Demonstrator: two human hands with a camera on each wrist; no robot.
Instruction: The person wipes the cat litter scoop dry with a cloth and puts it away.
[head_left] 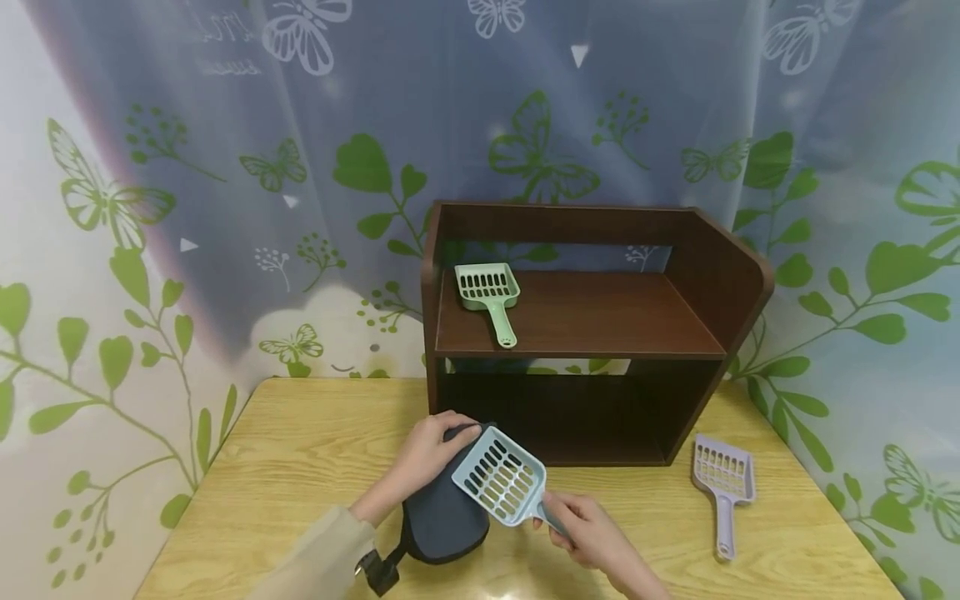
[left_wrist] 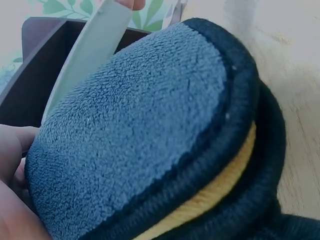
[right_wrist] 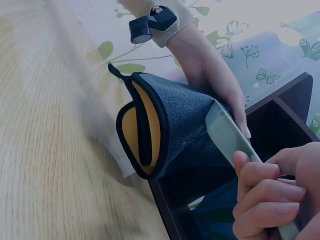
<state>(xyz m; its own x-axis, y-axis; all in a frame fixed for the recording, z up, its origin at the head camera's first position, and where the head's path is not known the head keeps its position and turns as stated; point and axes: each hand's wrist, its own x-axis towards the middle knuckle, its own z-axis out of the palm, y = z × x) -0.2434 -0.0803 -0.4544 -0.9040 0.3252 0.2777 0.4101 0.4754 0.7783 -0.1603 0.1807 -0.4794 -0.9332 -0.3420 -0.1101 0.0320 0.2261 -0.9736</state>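
My left hand (head_left: 429,454) grips a folded dark blue-grey cloth (head_left: 447,518) with black edging. Yellow lining shows between its layers in both wrist views. A pale blue slotted litter scoop (head_left: 534,500) is in my right hand (head_left: 588,532), whose fingers curl round the handle. The scoop's slotted head lies against the cloth, near the left fingertips. From the right wrist, the scoop (right_wrist: 227,130) appears edge-on against the cloth (right_wrist: 187,112), with the left hand (right_wrist: 220,82) behind. In the left wrist view the cloth (left_wrist: 145,115) covers much of the scoop.
A dark brown two-level shelf (head_left: 592,312) stands at the back of the wooden table (head_left: 315,442). On its upper level, at the left, lies a green litter scoop (head_left: 498,317). A purple litter scoop (head_left: 724,504) lies on the table to the right.
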